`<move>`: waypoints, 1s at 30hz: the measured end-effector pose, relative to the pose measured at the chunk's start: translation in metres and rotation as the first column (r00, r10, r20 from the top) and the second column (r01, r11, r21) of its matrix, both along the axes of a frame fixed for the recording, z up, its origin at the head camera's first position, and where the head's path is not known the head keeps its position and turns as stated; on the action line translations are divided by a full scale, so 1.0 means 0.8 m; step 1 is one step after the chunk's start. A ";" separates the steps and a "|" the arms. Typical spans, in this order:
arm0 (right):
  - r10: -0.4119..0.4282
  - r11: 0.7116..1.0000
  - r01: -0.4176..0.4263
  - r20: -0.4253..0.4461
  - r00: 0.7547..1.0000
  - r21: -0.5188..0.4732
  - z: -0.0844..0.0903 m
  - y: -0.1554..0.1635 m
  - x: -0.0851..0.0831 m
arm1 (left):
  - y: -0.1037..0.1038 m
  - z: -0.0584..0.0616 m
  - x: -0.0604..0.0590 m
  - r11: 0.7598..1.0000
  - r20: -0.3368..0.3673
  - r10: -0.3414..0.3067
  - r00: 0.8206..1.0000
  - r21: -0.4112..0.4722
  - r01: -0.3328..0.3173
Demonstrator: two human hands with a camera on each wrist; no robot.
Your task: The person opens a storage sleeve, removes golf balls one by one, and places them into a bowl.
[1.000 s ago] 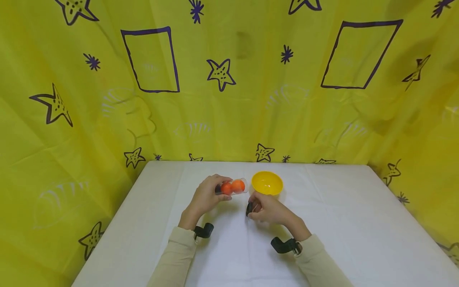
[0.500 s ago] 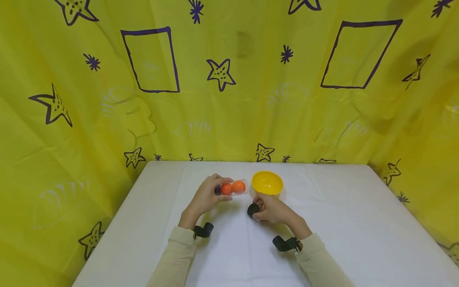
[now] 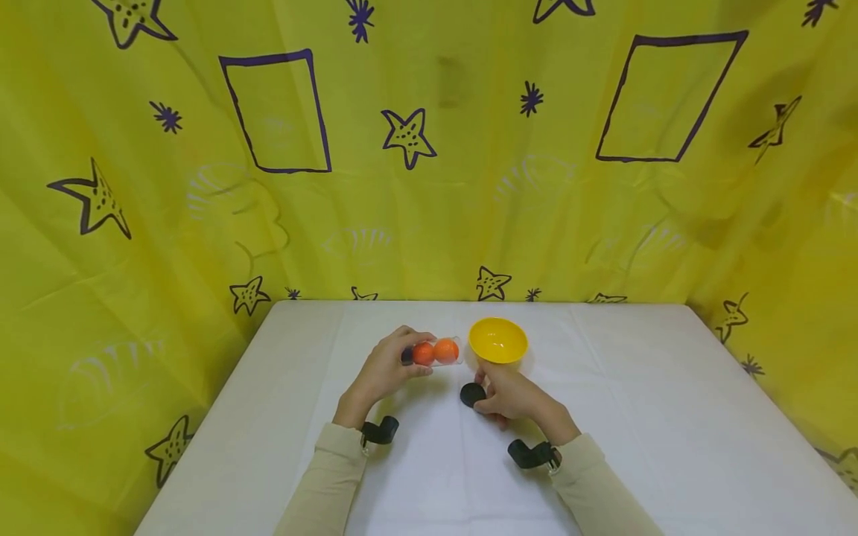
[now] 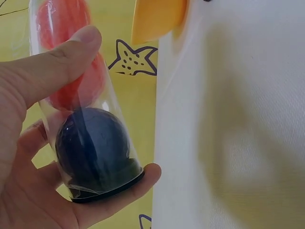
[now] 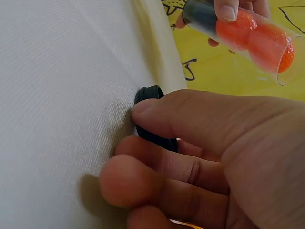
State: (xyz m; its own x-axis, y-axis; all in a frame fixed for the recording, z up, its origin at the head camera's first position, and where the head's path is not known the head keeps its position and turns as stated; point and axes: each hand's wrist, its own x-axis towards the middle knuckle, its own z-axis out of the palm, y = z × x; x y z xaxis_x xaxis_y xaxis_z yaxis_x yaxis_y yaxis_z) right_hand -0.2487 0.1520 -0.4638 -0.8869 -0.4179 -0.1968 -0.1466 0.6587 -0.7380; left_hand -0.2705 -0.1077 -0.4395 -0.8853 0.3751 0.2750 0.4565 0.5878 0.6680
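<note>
Left hand (image 3: 385, 368) raised with fingers curled in a grip; right hand (image 3: 512, 393) low, pinching.

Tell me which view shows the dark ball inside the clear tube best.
The left wrist view: the dark ball fills the bottom of the clear tube, under the orange balls, gripped by the left hand. The right wrist view shows it only as a dark end behind a fingertip; the head view, a tiny dark spot.

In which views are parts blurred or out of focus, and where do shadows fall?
Head view: sharp and evenly lit, with soft shadows on the white table under both hands. Right wrist view: the right hand is close and blurred at its fingertips, shading the cloth beneath. Left wrist view: the clear tube is fairly sharp; a broad soft shadow crosses the cloth.
</note>
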 end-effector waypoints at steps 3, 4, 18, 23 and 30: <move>-0.014 1.000 0.014 0.011 1.000 0.014 0.001 -0.002 0.000 | 0.000 0.001 0.001 1.000 -0.020 0.014 1.000 -0.016 -0.015; -0.015 1.000 0.015 0.014 1.000 0.017 0.002 -0.002 0.000 | 0.000 0.001 0.001 1.000 -0.024 0.018 1.000 -0.017 -0.018; 0.053 0.997 -0.054 -0.011 0.999 -0.047 0.015 0.006 -0.004 | 0.002 0.006 0.004 0.997 -0.072 -0.002 0.997 -0.080 -0.004; 0.053 0.985 -0.060 -0.044 0.998 -0.160 0.019 0.005 -0.007 | 0.003 0.008 0.006 0.995 -0.088 -0.006 0.996 -0.100 -0.003; 0.014 0.964 -0.027 -0.051 0.999 -0.266 0.021 0.004 -0.007 | 0.003 0.010 0.008 0.996 -0.083 -0.003 0.997 -0.093 -0.005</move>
